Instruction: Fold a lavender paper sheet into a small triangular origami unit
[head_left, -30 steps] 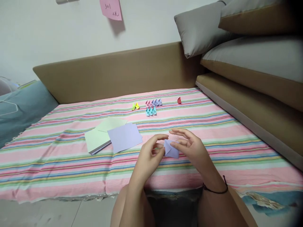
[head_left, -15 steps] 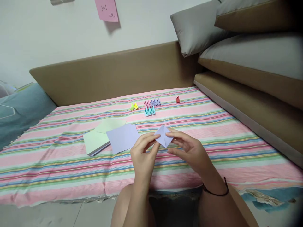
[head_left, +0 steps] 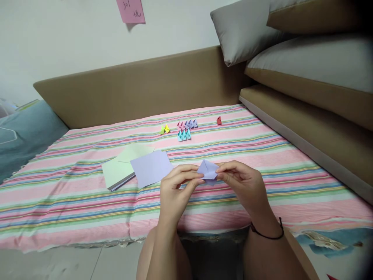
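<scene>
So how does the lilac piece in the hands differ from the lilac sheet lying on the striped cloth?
The lilac piece is folded into a small pointed shape; the lilac sheet is flat and unfolded. The piece is pinched between the left hand and right hand, above the striped cloth; the sheet rests on a paper stack, untouched. The piece looks much smaller. Both share the same lilac colour.

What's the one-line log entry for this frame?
left hand: pinching lilac folded paper | right hand: pinching same | paper: held above striped sheet | nearby: paper stack, small folded pieces
</scene>
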The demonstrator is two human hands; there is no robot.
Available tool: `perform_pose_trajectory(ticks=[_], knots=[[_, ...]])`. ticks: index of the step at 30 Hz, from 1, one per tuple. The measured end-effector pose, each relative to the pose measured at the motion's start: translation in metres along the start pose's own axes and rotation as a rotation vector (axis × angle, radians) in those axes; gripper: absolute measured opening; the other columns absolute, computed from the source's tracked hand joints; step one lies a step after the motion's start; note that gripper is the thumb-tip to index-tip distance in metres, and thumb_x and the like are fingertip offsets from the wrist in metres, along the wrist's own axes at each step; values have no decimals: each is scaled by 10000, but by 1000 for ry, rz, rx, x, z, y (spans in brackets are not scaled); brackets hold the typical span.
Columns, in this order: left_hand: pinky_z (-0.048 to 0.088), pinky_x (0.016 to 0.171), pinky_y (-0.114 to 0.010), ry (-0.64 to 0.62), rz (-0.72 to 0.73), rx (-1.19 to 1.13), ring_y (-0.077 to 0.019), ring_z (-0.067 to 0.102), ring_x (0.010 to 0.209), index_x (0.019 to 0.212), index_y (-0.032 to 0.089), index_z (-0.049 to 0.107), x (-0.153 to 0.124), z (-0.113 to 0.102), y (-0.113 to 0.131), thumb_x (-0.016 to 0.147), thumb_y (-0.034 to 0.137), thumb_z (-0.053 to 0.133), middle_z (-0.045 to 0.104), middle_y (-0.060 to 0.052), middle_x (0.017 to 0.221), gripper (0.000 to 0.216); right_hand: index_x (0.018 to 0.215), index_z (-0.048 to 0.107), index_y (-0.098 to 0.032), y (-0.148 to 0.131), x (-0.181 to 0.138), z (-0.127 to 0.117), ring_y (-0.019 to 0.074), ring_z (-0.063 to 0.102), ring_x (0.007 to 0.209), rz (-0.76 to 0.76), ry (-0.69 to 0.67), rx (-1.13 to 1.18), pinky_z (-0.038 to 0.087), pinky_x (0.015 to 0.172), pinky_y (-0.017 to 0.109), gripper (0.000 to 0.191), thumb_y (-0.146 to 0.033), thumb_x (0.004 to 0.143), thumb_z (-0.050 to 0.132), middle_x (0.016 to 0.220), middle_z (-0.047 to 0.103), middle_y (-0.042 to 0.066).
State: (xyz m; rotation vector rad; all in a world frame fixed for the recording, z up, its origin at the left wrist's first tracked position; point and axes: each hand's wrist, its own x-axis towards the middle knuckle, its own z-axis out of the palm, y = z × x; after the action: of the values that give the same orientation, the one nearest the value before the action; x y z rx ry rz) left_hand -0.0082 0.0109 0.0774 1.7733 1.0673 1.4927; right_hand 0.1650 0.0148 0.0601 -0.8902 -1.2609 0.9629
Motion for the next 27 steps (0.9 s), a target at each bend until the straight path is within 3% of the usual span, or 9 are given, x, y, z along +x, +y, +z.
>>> perform_pose_trajectory(ticks=[5,8,10,17,24,27], knots=[[557,669,-214,22,-100,-103,-150,670,775,812,212,742,-2,3,-3,683,174,762,711,-28,837,136,770,687,-229,0,0,-1,176,668,725,-9,0,-19,564,651,284,66,-286,751,715,762,690,24],[572,714,-236,42,-145,-184,-164,683,813,976,228,725,-3,5,-5,680,172,765,726,-34,906,303,782,678,-219,1,0,-1,170,666,739,-16,-14,1,562,661,277,61,-271,764,704,774,687,24],[570,745,-244,36,-129,-188,-171,678,868,1057,253,704,-3,5,-5,690,168,757,722,-37,964,380,786,677,-220,2,0,-1,164,663,747,-27,-26,15,559,670,269,46,-256,768,701,780,686,19],[542,706,-232,-11,-10,-43,-166,643,875,1025,274,722,-1,2,-3,745,173,711,706,-52,964,298,797,687,-245,3,0,-3,142,652,764,-75,-45,-1,544,687,237,28,-226,779,697,790,681,-1],[553,683,-241,-11,2,-79,-157,637,836,1066,279,703,-1,5,-6,752,180,704,683,-62,969,330,984,687,-310,3,1,-2,142,626,926,-157,-129,-94,515,766,236,208,-191,817,656,986,673,-8],[557,658,-223,-28,18,-88,-146,642,817,1059,282,705,-1,6,-6,755,170,698,678,-56,947,325,941,699,-300,1,2,-1,139,600,912,-232,-169,-196,490,768,243,183,-173,821,644,958,656,-4]])
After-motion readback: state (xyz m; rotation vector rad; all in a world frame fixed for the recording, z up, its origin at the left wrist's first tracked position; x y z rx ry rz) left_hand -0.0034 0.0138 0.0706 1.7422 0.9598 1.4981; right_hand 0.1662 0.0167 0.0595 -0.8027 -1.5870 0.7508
